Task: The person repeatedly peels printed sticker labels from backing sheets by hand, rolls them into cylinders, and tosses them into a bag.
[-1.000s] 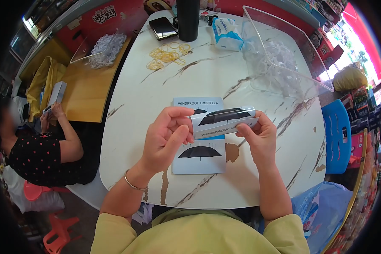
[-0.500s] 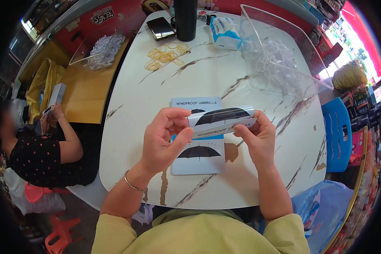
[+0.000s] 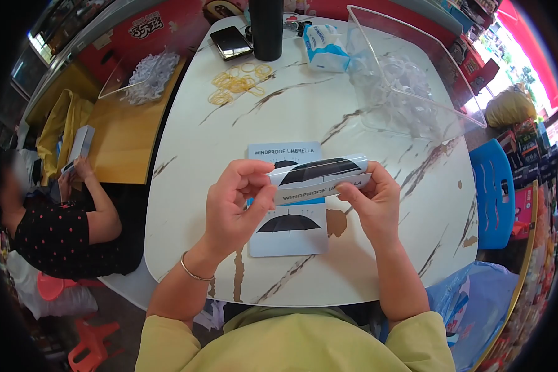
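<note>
A printed umbrella card (image 3: 321, 173), bent over lengthwise into a curve, is held level above the table. Its left end sits between the thumb and curled fingers of my left hand (image 3: 232, 201). My right hand (image 3: 375, 201) pinches the other end, thumb on the near face. "WINDPROOF UMBRELLA" and a black umbrella picture show on the card. Beneath it on the table lie flat umbrella cards (image 3: 288, 242), partly covered by the held one; whether they form a stack I cannot tell.
On the marbled table (image 3: 192, 211) are yellow rubber bands (image 3: 235, 85), a phone (image 3: 231, 43), a black bottle (image 3: 266, 31), a blue-white tissue pack (image 3: 326, 49) and a clear bin (image 3: 415, 99) of translucent pieces. Another person (image 3: 68, 229) sits left; a blue chair (image 3: 493, 195) stands right.
The view has shifted slightly. The thumb and fingers of my left hand have drawn a little closer together at the card's end, and both hands still hold the card.
</note>
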Demonstrator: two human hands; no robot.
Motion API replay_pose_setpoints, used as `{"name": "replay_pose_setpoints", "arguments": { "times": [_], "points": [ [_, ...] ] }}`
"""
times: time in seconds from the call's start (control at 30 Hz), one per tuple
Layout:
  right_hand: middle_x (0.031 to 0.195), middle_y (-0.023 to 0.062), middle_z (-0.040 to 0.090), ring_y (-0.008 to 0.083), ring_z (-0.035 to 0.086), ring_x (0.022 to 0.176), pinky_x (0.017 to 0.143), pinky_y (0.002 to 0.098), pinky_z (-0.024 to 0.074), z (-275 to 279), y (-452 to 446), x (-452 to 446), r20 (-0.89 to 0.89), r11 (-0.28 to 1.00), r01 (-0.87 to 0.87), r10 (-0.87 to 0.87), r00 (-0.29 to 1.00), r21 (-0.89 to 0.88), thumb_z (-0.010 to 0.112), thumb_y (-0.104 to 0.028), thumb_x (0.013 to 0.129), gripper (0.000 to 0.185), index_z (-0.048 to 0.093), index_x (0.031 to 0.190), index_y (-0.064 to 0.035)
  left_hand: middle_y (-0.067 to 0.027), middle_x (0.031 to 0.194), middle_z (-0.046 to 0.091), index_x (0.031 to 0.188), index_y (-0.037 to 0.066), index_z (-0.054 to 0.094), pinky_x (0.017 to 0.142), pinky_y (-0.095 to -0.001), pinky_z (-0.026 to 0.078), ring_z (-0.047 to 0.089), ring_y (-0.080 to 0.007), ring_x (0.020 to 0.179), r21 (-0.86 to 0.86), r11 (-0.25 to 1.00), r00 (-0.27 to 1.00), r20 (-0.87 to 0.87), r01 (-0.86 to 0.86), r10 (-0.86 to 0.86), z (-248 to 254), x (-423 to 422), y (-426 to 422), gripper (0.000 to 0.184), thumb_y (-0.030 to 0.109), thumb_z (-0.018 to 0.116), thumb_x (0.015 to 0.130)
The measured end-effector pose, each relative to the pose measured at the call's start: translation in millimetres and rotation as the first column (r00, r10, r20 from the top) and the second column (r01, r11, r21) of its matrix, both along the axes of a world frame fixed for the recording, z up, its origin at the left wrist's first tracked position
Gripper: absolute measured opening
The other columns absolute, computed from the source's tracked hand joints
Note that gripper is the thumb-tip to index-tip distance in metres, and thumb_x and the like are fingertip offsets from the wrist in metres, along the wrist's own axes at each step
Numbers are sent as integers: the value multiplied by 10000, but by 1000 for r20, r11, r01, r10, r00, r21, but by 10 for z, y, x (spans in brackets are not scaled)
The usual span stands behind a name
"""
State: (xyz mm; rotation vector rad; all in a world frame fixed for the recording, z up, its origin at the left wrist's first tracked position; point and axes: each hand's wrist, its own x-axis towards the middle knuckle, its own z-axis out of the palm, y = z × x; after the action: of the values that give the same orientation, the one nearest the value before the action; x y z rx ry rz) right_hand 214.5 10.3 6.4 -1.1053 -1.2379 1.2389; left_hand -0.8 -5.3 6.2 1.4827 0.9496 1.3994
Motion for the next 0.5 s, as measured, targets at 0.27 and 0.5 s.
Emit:
{"name": "replay_pose_setpoints", "arguments": {
  "times": [0.27,0.5],
  "points": [
    [872,71,638,95,617,789,697,213,502,3,0,1,21,1000,-12,12,1000,1,672,1,765,254,542,981,32,-50,805,550,1058,-9,480,555,-165,477,550,-53,626,62,998,998,-56,-18,21,-48,-9,20,246,-88,511,826],
    [872,69,630,89,601,772,700,235,516,-48,11,5,-28,1000,-29,29,999,9,598,-62,842,180,539,982,35,-44,773,550,1026,-1,482,549,-161,476,547,-48,615,83,995,994,-86,-59,66,-60,-23,27,231,-100,513,820]
  ]
}}
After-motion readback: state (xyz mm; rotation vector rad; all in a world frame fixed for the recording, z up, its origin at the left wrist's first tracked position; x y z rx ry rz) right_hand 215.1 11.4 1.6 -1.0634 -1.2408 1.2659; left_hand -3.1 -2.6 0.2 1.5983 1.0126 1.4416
